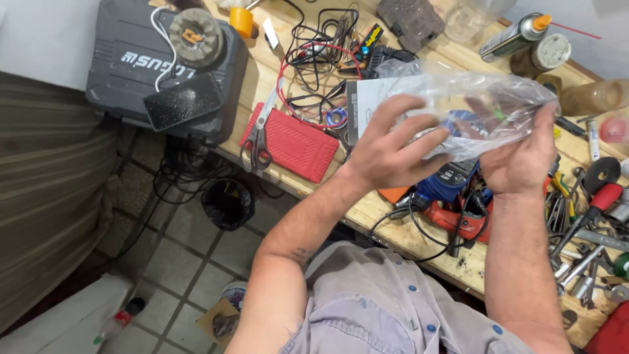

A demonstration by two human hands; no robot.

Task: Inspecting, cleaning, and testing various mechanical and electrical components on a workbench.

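Item: crinkled clear plastic bag [458, 98], grasped by left hand [393, 147] and right hand [521, 157]; support the contents between both grips, avoid tearing.

Clear plastic bag [472, 98] with white card [373, 98], held above bench.

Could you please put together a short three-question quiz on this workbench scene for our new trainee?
1. True or false: both hands hold the clear plastic bag.
2. What lies on the red mat's left edge? A) scissors B) hammer C) tape measure
3. Which hand grips the bag's right end, nearest the spray can?

Key:
1. True: the left hand and the right hand both grip it above the wooden bench.
2. A, the scissors.
3. The right hand.
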